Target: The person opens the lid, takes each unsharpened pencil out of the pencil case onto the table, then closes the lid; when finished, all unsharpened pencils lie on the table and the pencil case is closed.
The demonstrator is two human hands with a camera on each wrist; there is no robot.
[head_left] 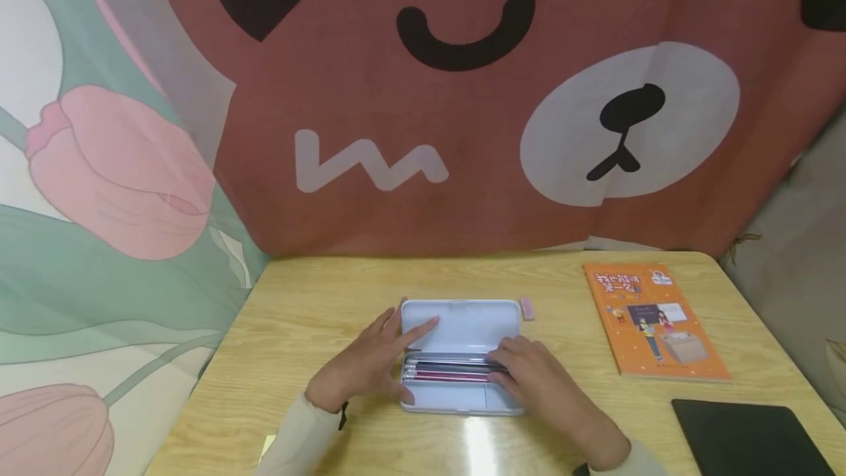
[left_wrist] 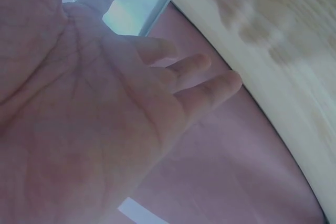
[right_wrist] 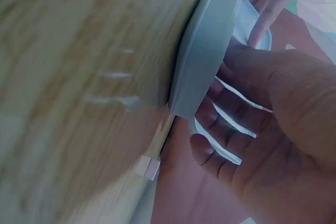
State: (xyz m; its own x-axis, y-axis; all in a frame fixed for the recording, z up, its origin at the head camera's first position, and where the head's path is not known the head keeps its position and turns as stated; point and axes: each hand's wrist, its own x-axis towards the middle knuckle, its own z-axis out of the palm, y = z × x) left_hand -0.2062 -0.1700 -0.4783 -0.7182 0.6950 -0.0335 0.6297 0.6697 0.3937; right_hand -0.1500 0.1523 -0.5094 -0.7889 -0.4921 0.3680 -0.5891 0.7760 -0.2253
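Observation:
A pale pencil case (head_left: 443, 397) lies open on the table, its lid (head_left: 472, 325) tilted back. Several pencils (head_left: 452, 373), dark and red, lie side by side inside with their eraser ends to the left. My left hand (head_left: 366, 362) is spread at the case's left end, index finger over the inside of the lid and thumb at the front left corner. In the left wrist view its palm and straight fingers show. My right hand (head_left: 538, 377) reaches over the right end, thumb and fingers around the pencils' right ends, which it hides. Its fingers (right_wrist: 215, 116) bend over the case in the right wrist view.
A pink eraser (head_left: 526, 308) lies just right of the lid. Farther right are an orange book (head_left: 654, 322) and a black flat pad (head_left: 753, 435). A yellow scrap (head_left: 267, 446) shows by the left sleeve. A printed cloth (head_left: 396, 226) hangs behind the table.

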